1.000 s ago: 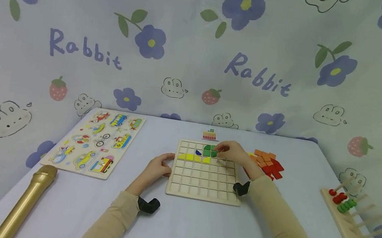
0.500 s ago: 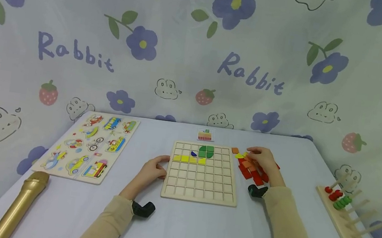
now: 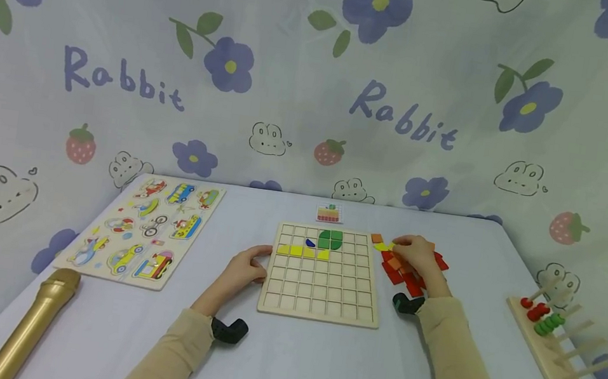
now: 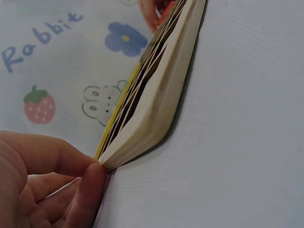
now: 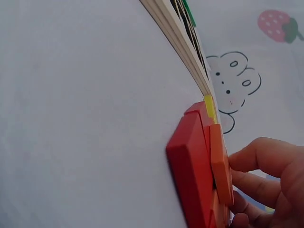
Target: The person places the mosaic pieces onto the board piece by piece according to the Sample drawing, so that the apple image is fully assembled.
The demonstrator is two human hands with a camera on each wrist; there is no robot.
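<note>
A wooden grid board point(image 3: 320, 287) lies flat on the table, seen edge-on in the left wrist view point(image 4: 156, 99). It carries green pieces point(image 3: 330, 239), a small blue piece point(image 3: 310, 243) and a row of yellow tiles point(image 3: 303, 251). My left hand point(image 3: 258, 267) pinches the board's left edge between thumb and fingers point(image 4: 90, 185). My right hand point(image 3: 401, 248) rests on the pile of red and orange tiles point(image 3: 408, 274) right of the board. Its fingers point(image 5: 259, 159) curl against an orange tile point(image 5: 221, 164). A yellow tile point(image 3: 383, 246) lies just left of the fingertips.
A small picture card point(image 3: 329, 213) lies behind the board. A vehicle puzzle board point(image 3: 145, 229) sits at the left, with a gold cylinder point(image 3: 29, 326) at the front left. A wooden peg rack with beads point(image 3: 561, 342) stands at the right edge.
My right hand left the green pieces on the board and moved right onto the tile pile, where it has stayed. My left hand keeps holding the board's edge.
</note>
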